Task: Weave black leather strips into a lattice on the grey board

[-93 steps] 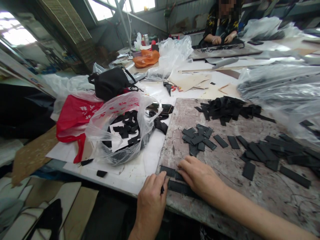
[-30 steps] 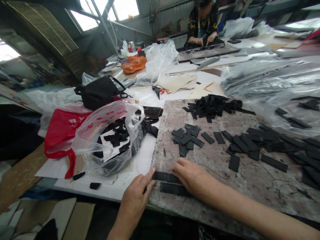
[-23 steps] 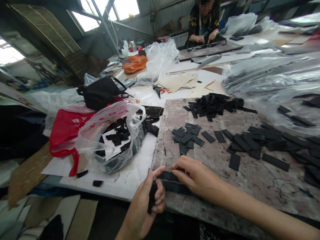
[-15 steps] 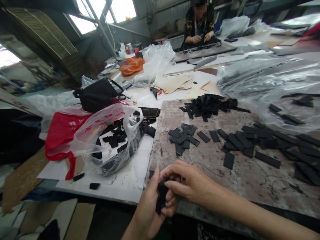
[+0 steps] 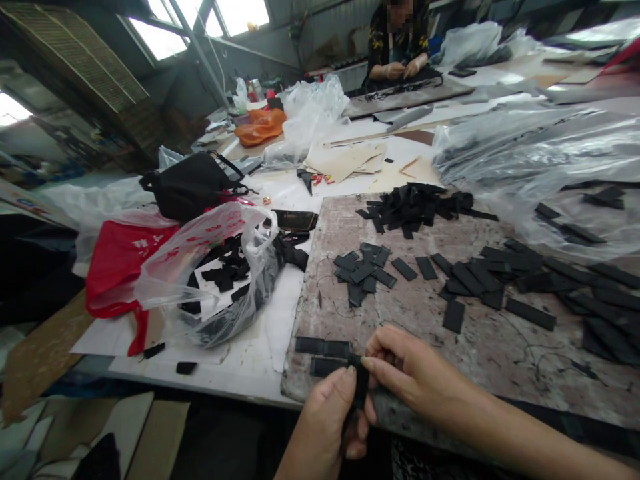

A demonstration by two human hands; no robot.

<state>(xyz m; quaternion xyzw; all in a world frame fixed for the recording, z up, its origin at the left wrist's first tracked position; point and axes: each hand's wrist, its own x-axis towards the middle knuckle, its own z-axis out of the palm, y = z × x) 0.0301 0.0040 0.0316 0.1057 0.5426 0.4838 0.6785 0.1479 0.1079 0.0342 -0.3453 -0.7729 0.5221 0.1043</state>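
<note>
Near the front edge of the stained board (image 5: 320, 310), my left hand (image 5: 325, 410) is closed around a black fabric strip (image 5: 361, 387), thumb on top. My right hand (image 5: 407, 363) pinches the upper end of that strip between thumb and fingertips. Part of the strip is hidden inside my left fingers. Just beyond my left thumb lie a few flat black strips (image 5: 323, 346) on the board. Farther back is a small heap of short black pieces (image 5: 364, 272), with a larger scatter of black pieces (image 5: 475, 280) to its right.
A dark pile of narrow strips (image 5: 415, 207) sits at the board's back. Clear plastic sheeting (image 5: 530, 153) covers the right. To the left are an open plastic bag (image 5: 220, 327) with black scraps, a red bag (image 5: 123, 267) and a black bag (image 5: 193, 187). Another person (image 5: 397, 50) works across the table.
Both hands have shifted right and drawn slightly apart, showing more of the held strip. The flat strips beside my left hand are now uncovered. The view has tilted slightly.
</note>
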